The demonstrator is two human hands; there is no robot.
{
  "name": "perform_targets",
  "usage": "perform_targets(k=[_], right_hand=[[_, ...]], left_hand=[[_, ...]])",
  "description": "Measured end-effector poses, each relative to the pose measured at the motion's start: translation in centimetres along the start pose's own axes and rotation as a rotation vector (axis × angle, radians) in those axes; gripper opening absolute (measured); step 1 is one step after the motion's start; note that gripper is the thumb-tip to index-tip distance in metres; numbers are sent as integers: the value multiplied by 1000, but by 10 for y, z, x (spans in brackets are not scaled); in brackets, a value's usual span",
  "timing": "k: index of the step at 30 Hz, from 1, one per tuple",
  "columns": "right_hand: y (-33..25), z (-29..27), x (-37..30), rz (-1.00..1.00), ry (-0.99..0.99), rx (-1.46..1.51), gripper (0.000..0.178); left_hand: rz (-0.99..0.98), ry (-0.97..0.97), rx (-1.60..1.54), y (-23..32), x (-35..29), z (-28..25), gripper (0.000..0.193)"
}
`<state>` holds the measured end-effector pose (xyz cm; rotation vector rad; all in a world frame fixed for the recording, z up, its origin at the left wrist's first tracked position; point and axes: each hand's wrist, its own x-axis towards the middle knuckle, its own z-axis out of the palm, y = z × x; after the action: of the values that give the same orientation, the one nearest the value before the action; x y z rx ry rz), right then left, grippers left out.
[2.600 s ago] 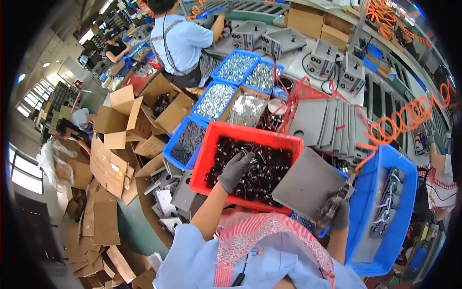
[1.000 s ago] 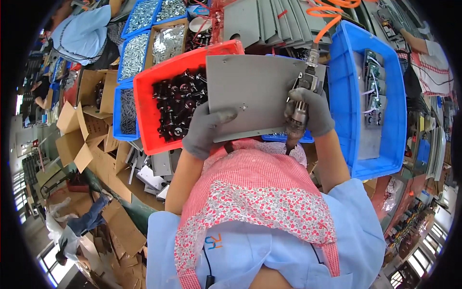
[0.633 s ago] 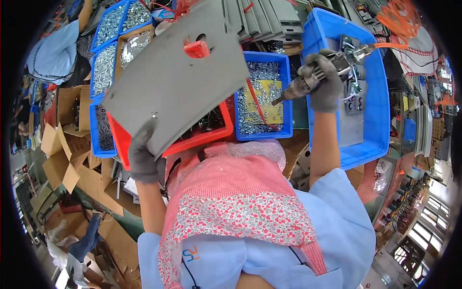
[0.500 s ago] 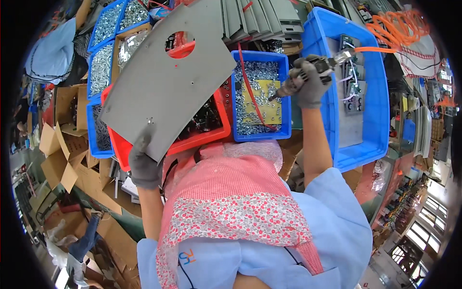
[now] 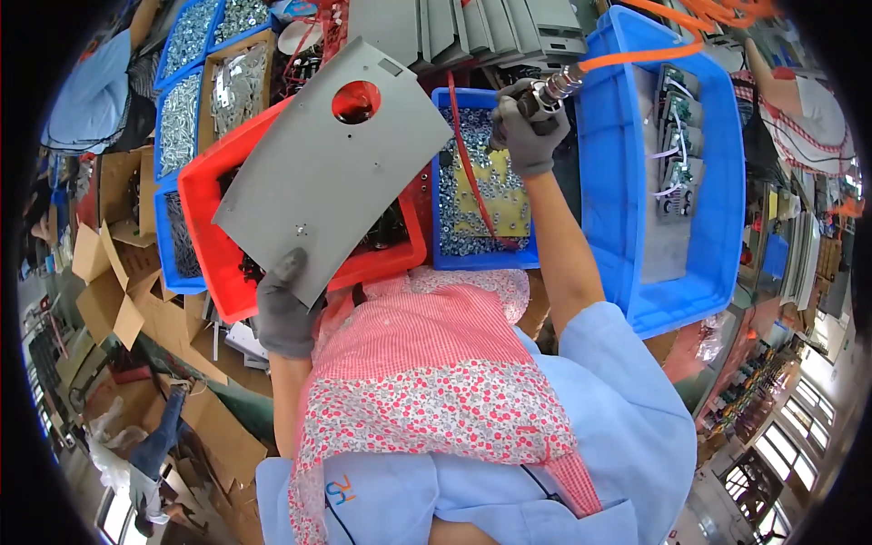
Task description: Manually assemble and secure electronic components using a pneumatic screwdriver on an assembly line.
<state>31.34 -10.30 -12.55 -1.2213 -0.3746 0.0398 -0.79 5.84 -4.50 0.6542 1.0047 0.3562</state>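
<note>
Both hands are gloved: left hand (image 5: 283, 313) clamps the grey metal plate (image 5: 331, 163) by its lower edge, tilted above the red bin (image 5: 211, 259); right hand (image 5: 529, 127) grips a pneumatic screwdriver (image 5: 556, 84) above the blue screw bin (image 5: 481, 259).

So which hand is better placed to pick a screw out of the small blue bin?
Probably the right hand: it hangs over the small blue bin, though it grips the air tool. The left hand holds up the grey panel over the red bin.

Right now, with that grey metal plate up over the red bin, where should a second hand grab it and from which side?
Probably the bare long edge of the grey metal plate, coming from the person's left. The left hand pinches only its near corner, so the plate tilts, and the far end carries a round hole.
</note>
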Motion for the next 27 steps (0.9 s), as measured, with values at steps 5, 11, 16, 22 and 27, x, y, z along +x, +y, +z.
perform_targets(k=[5,11,16,22,27], right_hand=[[7,1,2,3,-68,-109,20],[13,-1,-7,76,-46,-39,24],[20,-5,-12,-26,-107,-134,30],[27,-11,-20,-2,-124,-229,27],[18,-4,-29,-63,-63,-217,24]], left_hand=[[137,23,162,-1,0,-1,27],[-144,-43,-88,10,3,-4,28],[163,75,355,-13,8,-13,28],[-86,-28,-188,3,-1,10,36],[-68,-52,-224,2,-9,9,38]])
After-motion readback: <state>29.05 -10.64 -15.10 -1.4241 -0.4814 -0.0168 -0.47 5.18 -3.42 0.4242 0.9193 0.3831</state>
